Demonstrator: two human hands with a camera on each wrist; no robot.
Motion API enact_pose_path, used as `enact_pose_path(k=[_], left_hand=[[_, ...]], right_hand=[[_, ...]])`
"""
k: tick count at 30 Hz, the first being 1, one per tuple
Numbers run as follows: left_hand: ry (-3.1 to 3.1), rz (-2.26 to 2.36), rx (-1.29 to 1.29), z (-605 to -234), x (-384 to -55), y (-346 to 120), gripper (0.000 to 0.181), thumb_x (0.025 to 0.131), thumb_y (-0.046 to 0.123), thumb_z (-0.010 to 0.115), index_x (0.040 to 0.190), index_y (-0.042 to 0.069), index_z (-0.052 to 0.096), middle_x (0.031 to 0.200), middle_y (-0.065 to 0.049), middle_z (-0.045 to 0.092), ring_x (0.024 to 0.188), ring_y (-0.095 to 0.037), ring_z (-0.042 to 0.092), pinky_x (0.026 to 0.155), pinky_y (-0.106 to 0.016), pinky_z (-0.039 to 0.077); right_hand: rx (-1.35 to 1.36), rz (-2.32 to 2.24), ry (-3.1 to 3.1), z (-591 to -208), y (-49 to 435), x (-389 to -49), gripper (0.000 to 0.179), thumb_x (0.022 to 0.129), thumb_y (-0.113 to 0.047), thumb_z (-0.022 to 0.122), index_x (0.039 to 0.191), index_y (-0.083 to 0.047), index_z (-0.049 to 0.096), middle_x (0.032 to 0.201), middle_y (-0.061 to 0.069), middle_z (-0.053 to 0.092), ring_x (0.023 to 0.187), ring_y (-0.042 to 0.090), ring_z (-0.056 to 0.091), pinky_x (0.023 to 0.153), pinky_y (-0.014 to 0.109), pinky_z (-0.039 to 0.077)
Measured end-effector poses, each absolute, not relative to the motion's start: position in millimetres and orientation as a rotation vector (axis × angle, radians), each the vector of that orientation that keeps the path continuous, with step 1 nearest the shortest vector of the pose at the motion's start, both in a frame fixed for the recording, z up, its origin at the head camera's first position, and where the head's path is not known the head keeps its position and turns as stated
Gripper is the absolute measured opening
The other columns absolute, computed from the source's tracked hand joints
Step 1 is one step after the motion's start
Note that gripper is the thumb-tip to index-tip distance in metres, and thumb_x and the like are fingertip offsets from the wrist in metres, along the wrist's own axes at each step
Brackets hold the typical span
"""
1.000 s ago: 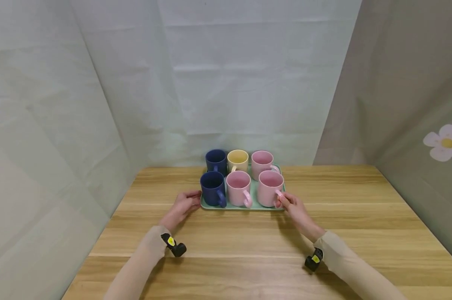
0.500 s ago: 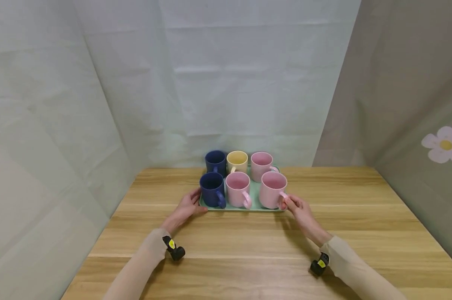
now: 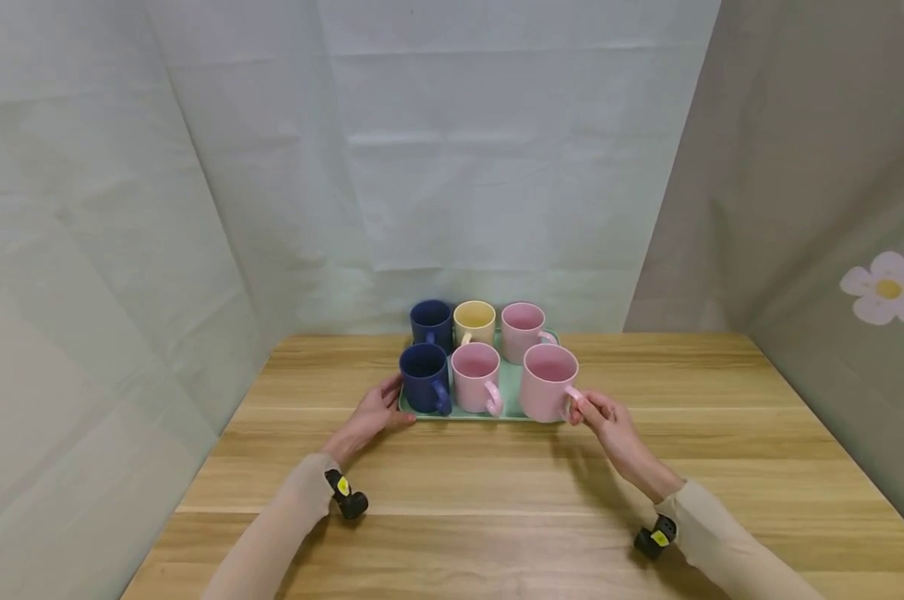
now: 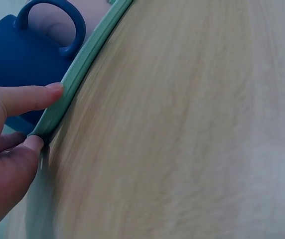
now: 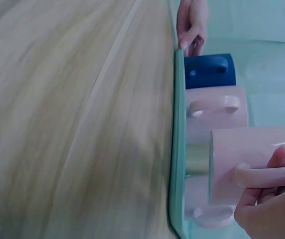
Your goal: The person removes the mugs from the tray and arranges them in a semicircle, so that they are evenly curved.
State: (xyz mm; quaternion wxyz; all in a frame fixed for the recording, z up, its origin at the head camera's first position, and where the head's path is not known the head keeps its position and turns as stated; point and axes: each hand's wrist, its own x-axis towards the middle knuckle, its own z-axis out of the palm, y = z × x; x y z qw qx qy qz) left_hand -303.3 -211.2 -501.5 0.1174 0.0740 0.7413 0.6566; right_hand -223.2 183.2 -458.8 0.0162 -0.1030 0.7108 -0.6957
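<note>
My right hand pinches the handle of a pink mug over the tray's front right corner. In the right wrist view the base of that pink mug stands apart from the green tray. My left hand holds the front left corner of the tray. Up close in the left wrist view, a finger and the thumb of the left hand lie at the tray's rim. Right beside those fingers stands a dark blue mug.
On the tray, another pink mug stands front middle. Behind are a second dark blue mug, a yellow mug and a third pink mug. The wooden table meets a pale cloth backdrop close behind the tray.
My right hand has lifted the pink mug and shifted it slightly right. My left hand has moved its thumb onto the tray's front edge at the corner.
</note>
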Motion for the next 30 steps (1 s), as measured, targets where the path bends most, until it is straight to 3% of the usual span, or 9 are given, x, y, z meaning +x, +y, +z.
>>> enact_pose_path(k=[11, 22, 25, 30], left_hand=[[2.178, 1.921, 0.185, -500, -308, -209, 0.092, 0.074, -0.020, 0.069, 0.151, -0.004, 0.019, 0.159, -0.024, 0.020, 0.148, -0.034, 0.020, 0.121, -0.044, 0.021], [2.170, 1.899, 0.204, -500, -310, -211, 0.092, 0.076, -0.017, 0.069, 0.151, -0.004, 0.017, 0.159, -0.024, 0.019, 0.148, -0.034, 0.019, 0.120, -0.044, 0.021], [2.161, 1.913, 0.211, -500, -310, -212, 0.092, 0.076, -0.018, 0.068, 0.151, -0.004, 0.018, 0.159, -0.023, 0.019, 0.148, -0.033, 0.019, 0.121, -0.043, 0.021], [2.177, 1.909, 0.204, -501, -310, -212, 0.094, 0.074, -0.019, 0.069, 0.151, -0.004, 0.017, 0.159, -0.025, 0.019, 0.148, -0.035, 0.019, 0.120, -0.045, 0.021]], right_hand=[[-0.585, -2.211, 2.063, -446, 181, -206, 0.020, 0.103, -0.014, 0.044, 0.091, -0.010, 0.059, 0.079, -0.011, 0.059, 0.080, 0.002, 0.056, 0.078, 0.016, 0.049], [-0.675, -2.116, 2.044, -440, 166, -198, 0.020, 0.103, -0.012, 0.044, 0.089, -0.011, 0.058, 0.076, -0.011, 0.058, 0.078, 0.002, 0.054, 0.075, 0.019, 0.047], [-0.707, -2.098, 2.035, -442, 161, -198, 0.020, 0.102, -0.010, 0.043, 0.089, -0.009, 0.058, 0.076, -0.011, 0.057, 0.078, 0.003, 0.053, 0.075, 0.019, 0.046], [-0.762, -2.051, 1.994, -446, 153, -196, 0.021, 0.103, -0.010, 0.043, 0.093, 0.006, 0.052, 0.077, -0.011, 0.055, 0.078, 0.004, 0.050, 0.073, 0.021, 0.044]])
